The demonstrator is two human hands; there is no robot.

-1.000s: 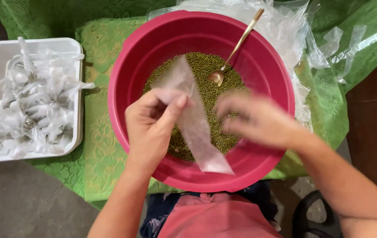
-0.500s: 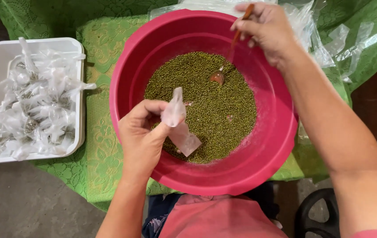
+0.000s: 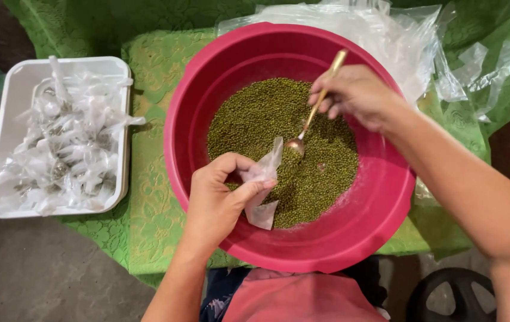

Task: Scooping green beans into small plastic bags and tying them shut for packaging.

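A big pink plastic basin (image 3: 207,77) holds a heap of small green beans (image 3: 261,113). My left hand (image 3: 219,200) pinches a small clear plastic bag (image 3: 264,191) over the near side of the heap, its mouth turned up toward the spoon. My right hand (image 3: 356,92) grips the handle of a gold-coloured spoon (image 3: 311,116); the bowl of the spoon carries beans and sits right at the bag's mouth.
A white rectangular tray (image 3: 13,95) at the left is full of several small tied clear bags. Loose clear plastic sheets (image 3: 410,36) lie behind and right of the basin. A green patterned cloth (image 3: 147,197) covers the table. A dark round object (image 3: 458,292) sits at lower right.
My right hand let go of the bag, reached to the far rim, took the spoon and brought it with beans to the bag's mouth. My left hand bunched the bag.
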